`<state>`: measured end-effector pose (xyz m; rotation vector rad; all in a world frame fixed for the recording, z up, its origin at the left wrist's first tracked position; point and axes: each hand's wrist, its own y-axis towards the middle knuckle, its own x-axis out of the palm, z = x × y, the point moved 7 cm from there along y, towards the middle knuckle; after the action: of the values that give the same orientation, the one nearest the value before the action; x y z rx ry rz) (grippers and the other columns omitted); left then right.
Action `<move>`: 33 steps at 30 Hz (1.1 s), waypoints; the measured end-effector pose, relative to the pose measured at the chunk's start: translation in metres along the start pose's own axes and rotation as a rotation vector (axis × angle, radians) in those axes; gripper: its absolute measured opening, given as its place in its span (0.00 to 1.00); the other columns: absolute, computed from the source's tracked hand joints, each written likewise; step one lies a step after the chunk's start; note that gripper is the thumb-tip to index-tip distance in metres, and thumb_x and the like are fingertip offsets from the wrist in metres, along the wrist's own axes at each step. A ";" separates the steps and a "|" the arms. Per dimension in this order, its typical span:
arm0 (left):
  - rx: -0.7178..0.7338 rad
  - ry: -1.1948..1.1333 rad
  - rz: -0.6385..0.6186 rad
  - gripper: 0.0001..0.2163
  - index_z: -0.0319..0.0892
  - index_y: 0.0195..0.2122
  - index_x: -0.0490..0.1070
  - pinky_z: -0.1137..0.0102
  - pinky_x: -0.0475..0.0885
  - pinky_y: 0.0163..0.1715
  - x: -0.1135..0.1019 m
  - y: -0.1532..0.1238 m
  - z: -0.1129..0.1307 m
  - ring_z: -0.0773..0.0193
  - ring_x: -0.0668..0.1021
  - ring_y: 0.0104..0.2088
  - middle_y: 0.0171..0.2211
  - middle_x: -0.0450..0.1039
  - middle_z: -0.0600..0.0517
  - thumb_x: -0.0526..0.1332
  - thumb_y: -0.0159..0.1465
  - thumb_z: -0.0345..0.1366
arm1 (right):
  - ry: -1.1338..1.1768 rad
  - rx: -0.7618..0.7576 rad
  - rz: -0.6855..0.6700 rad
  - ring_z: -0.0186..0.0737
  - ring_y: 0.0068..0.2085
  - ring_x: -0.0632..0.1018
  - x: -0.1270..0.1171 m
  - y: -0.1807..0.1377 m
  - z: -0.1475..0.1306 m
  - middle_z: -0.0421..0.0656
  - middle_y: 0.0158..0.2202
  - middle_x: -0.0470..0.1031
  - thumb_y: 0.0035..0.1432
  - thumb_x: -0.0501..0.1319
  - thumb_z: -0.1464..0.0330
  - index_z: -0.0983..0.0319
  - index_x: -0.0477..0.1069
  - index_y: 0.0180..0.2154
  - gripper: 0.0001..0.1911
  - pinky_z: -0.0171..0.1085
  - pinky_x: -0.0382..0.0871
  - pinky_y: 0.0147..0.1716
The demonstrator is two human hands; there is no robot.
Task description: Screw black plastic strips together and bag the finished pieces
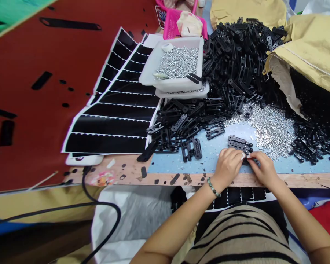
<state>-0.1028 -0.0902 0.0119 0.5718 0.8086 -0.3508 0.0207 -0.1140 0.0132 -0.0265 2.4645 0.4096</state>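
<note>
Near the front edge of the blue mat, my left hand (228, 167) and my right hand (264, 170) meet with their fingertips almost touching. Both are closed, thumb and fingers pinched together over a dark spot on the mat. What they pinch is mostly hidden; only a bit of black shows between them. Just beyond the fingertips, several black perforated plastic links (239, 143) lie side by side in a row. To the right of them spreads a pile of small silver screws and nuts (275, 132). A beaded bracelet (213, 187) circles my left wrist.
A big heap of black plastic links (236, 58) covers the back. A white tub (170, 86) of silver screws stands left of it, before a pink basket (172, 24). Black sticker sheets (112, 121) lie left. Yellow paper sacks (316, 47) and small black parts (313, 141) are at right.
</note>
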 end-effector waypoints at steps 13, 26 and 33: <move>0.031 0.020 -0.204 0.32 0.43 0.65 0.48 0.50 0.51 0.63 -0.006 0.001 -0.019 0.47 0.48 0.67 0.68 0.43 0.41 0.61 0.63 0.42 | -0.157 -0.258 0.027 0.41 0.36 0.76 0.008 -0.011 -0.008 0.46 0.34 0.75 0.64 0.52 0.74 0.59 0.68 0.38 0.08 0.43 0.73 0.35; 0.004 -0.005 -0.275 0.33 0.41 0.66 0.46 0.54 0.49 0.65 0.007 -0.004 -0.025 0.52 0.44 0.68 0.68 0.42 0.41 0.60 0.64 0.42 | -0.233 -0.207 -0.131 0.43 0.38 0.75 0.011 -0.007 -0.010 0.47 0.35 0.74 0.65 0.50 0.73 0.59 0.68 0.37 0.09 0.43 0.72 0.39; 0.005 0.021 -0.256 0.32 0.40 0.65 0.47 0.54 0.50 0.65 0.006 -0.005 -0.026 0.53 0.45 0.68 0.67 0.44 0.41 0.60 0.64 0.42 | -0.088 0.049 0.022 0.40 0.33 0.74 0.010 -0.002 0.004 0.43 0.33 0.70 0.62 0.56 0.67 0.59 0.64 0.42 0.06 0.40 0.71 0.34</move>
<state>-0.1163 -0.0790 -0.0085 0.4779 0.9036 -0.5823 0.0154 -0.1139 0.0031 0.0389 2.3891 0.3519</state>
